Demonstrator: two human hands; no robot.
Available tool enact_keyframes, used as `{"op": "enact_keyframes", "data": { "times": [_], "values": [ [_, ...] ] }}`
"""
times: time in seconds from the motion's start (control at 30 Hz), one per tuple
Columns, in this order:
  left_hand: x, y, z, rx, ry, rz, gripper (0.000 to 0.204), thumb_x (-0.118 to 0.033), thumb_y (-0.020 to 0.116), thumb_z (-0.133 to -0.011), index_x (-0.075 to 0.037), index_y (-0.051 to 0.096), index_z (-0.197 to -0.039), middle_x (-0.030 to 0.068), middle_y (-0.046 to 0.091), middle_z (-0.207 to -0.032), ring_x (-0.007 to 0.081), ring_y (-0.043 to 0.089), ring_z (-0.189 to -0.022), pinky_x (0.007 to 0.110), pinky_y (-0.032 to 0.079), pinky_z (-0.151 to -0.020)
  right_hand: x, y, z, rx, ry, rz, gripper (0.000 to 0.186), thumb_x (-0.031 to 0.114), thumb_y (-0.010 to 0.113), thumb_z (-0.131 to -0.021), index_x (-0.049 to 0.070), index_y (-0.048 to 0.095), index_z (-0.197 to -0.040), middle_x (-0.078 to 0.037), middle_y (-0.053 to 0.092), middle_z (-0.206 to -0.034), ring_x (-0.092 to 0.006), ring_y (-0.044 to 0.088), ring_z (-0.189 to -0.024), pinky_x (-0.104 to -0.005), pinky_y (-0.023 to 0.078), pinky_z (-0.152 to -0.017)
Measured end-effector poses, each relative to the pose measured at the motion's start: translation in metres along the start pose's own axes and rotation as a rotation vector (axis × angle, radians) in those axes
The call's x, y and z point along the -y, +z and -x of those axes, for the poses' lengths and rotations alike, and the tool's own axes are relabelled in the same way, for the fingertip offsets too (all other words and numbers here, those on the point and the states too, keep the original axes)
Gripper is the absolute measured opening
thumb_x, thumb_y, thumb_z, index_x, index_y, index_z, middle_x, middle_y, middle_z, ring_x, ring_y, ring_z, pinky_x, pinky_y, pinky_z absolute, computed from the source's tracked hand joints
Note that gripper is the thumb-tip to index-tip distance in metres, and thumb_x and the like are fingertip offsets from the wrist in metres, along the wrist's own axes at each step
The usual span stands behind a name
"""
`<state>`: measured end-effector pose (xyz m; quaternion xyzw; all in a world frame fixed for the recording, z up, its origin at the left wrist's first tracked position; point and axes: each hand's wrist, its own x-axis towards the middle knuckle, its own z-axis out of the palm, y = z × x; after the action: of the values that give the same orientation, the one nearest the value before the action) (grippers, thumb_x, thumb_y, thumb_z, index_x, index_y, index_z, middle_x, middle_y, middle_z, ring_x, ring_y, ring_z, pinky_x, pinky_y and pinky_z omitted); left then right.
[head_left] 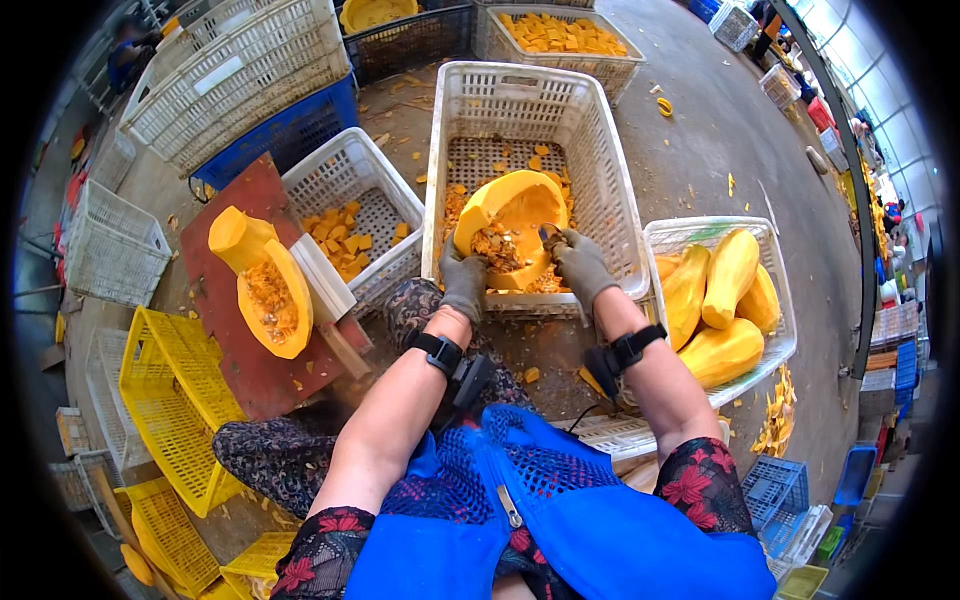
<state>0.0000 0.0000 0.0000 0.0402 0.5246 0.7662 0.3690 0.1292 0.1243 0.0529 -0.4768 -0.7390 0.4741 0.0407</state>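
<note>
While the left hand (465, 278) clasps the near left edge of the hollow pumpkin (518, 195), the right hand (583, 266) is at the opposite side with its fingers bent inward. Something small and dark shows by the right fingertips, yet I cannot tell what it is, or whether the hand grips it or the flesh. Both hands wear grey-green gloves, and a black strap sits on each wrist.

The pumpkin is over the near end of the big white crate (612, 190), its opening turned toward the person, with stringy pulp and seeds (503, 246) visible inside. More orange scraps lie on the crate's bottom.

To the left, a red board (238, 372) bears a cut half (275, 305), seeds showing, with a neck piece (240, 238) against its upper end. Between board and big crate stands a smaller crate (335, 170) with orange chunks (345, 235). On the right, peeled yellow squashes (732, 278) lie in another white crate (786, 325). Yellow crates (172, 400) stand at the lower left.
</note>
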Motion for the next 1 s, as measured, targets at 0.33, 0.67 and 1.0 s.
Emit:
{"op": "enact_keyframes", "data": {
  "times": [0.33,0.67,1.0],
  "values": [
    [-0.006,0.007,0.008,0.072,0.035,0.124,0.065,0.023,0.037,-0.073,-0.008,0.042,-0.130,0.0089,0.055,-0.117,0.0209,0.058,-0.101,0.029,0.052,-0.084,0.009,0.030,-0.001,-0.043,0.115,-1.111,0.041,0.040,0.063,-0.087,0.006,0.061,-0.109,-0.006,0.063,-0.095,-0.0163,0.059,-0.081,-0.0322,0.052,-0.068],
    [-0.044,0.011,0.029,0.635,-0.089,-0.001,0.077,0.001,0.068,-0.070,-0.010,0.032,-0.137,0.0052,0.047,-0.125,0.0190,0.047,-0.115,0.032,0.042,-0.096,0.004,-0.015,-0.019,-0.396,-0.424,-0.610,0.028,0.026,0.063,-0.089,0.001,0.066,-0.103,-0.004,0.065,-0.096,-0.0117,0.059,-0.084,-0.0248,0.047,-0.075],
    [-0.037,0.018,0.013,0.184,0.024,-0.116,0.048,-0.015,0.075,-0.076,0.000,0.052,-0.115,0.0071,0.062,-0.100,0.0154,0.060,-0.087,0.026,0.049,-0.076,0.044,-0.006,-0.004,-0.525,-0.831,0.049,0.024,0.000,0.053,-0.082,0.007,0.065,-0.102,-0.016,0.059,-0.093,-0.0298,0.061,-0.086,-0.0326,0.048,-0.075]
  ]
}}
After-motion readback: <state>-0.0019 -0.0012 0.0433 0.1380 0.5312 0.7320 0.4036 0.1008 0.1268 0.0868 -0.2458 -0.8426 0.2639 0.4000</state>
